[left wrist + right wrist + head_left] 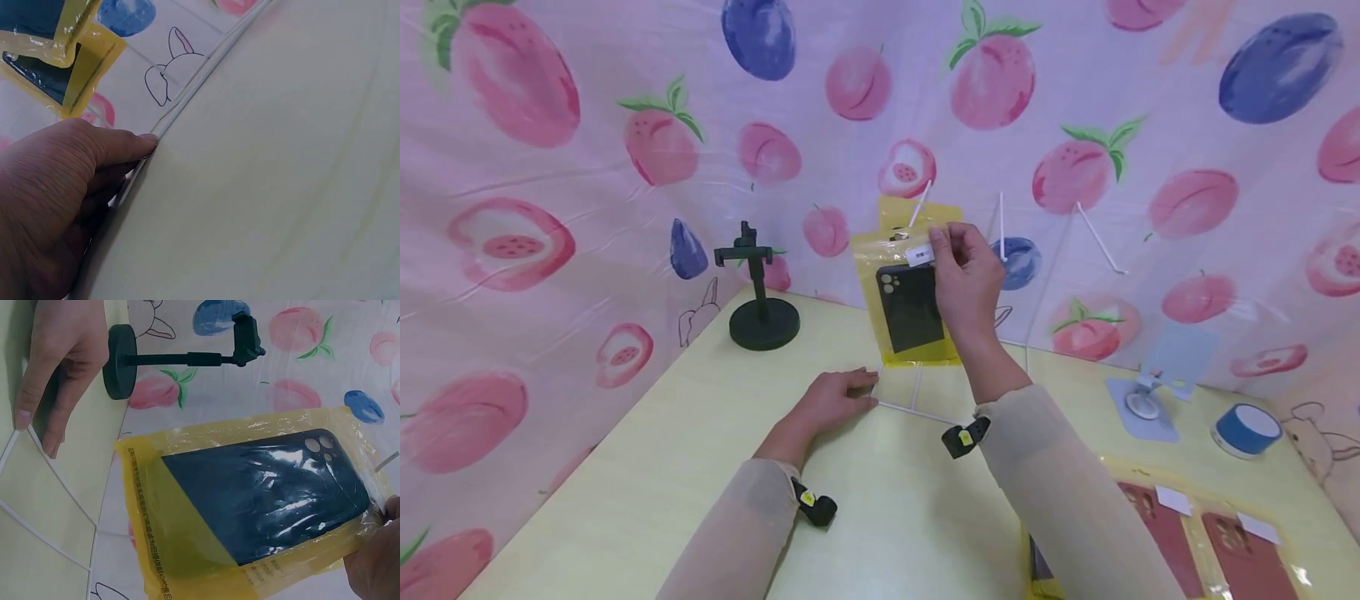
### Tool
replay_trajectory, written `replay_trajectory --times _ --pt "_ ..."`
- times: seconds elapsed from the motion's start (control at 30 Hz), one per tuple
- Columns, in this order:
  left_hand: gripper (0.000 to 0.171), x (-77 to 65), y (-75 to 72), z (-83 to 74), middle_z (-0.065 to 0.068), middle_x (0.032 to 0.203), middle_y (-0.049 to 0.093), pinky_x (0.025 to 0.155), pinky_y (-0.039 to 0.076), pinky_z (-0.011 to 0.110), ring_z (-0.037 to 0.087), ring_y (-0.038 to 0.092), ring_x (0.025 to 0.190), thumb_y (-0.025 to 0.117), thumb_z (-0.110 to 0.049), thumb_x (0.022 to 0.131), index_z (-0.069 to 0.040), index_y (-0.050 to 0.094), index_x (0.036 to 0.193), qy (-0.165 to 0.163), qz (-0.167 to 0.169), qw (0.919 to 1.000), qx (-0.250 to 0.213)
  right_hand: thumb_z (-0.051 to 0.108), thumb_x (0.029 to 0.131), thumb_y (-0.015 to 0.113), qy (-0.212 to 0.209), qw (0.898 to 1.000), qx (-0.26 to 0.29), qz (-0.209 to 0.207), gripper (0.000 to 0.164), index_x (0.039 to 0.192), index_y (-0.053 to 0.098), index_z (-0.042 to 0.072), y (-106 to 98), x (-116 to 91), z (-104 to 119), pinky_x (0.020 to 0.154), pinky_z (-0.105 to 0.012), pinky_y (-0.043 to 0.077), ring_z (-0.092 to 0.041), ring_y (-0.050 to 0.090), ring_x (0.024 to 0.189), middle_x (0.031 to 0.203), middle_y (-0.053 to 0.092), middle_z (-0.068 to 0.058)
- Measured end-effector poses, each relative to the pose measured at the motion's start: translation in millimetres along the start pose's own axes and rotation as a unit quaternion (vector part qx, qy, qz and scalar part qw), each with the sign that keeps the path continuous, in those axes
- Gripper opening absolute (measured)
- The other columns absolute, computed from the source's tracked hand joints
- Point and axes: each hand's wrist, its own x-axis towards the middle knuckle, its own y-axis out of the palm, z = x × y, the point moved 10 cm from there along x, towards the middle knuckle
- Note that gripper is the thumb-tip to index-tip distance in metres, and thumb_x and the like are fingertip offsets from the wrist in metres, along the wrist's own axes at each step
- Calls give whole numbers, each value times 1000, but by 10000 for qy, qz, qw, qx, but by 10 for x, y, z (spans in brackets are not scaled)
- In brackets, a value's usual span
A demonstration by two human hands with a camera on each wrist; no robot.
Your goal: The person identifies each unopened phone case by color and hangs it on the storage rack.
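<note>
My right hand (970, 279) pinches the top right edge of a yellow-edged clear bag holding a dark phone case (910, 308). Its white label sits beside my thumb. A white hook (921, 204) reaches down to the bag's top, near the hanging hole; whether it passes through is unclear. Behind hangs a second yellow bag (898, 208). Down on the table, my left hand (829, 402) holds the front left corner of the white wire rack's base (925, 412), thumb and fingers on either side of the wire. In the right wrist view the phone case (269, 494) shows camera cutouts.
Two more white hooks (1002, 225) stick out on the right. A black phone stand (763, 321) stands back left. At right are a pale blue folding stand (1142, 408), a blue round device (1247, 432) and bagged red phone cases (1247, 554). A fruit-print curtain (857, 167) backs the table.
</note>
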Motion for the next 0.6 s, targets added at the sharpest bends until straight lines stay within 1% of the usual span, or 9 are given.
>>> replay_trajectory --times 0.2,0.3,0.43,0.6 --pt "48 14 34 -9 3 150 52 119 29 46 23 42 143 69 -29 96 -17 61 141 31 38 10000 -59 31 97 69 -42 9997 120 -189 26 101 70 6 -11 87 -103 66 -21 47 -13 57 76 88 70 -5" --pt "48 16 54 8 1 150 52 120 28 46 21 41 143 69 -30 96 -18 60 142 -36 67 9999 -86 30 97 70 3 9996 77 -276 25 101 70 5 -5 124 -153 67 -20 48 -12 57 76 88 70 -4" --pt "48 -5 47 22 -2 149 52 120 28 45 20 41 143 69 -30 96 -19 60 142 -104 56 9999 -124 31 98 68 135 9996 -102 -246 26 102 69 5 41 193 -235 69 -22 50 -12 58 78 89 69 -5" --pt "48 -26 -16 -5 0 149 53 120 28 45 22 41 143 70 -28 96 -17 60 141 -36 -6 9998 -186 35 100 64 369 9983 -429 -106 28 105 67 8 114 307 -335 73 -25 51 -14 58 83 94 68 -4"
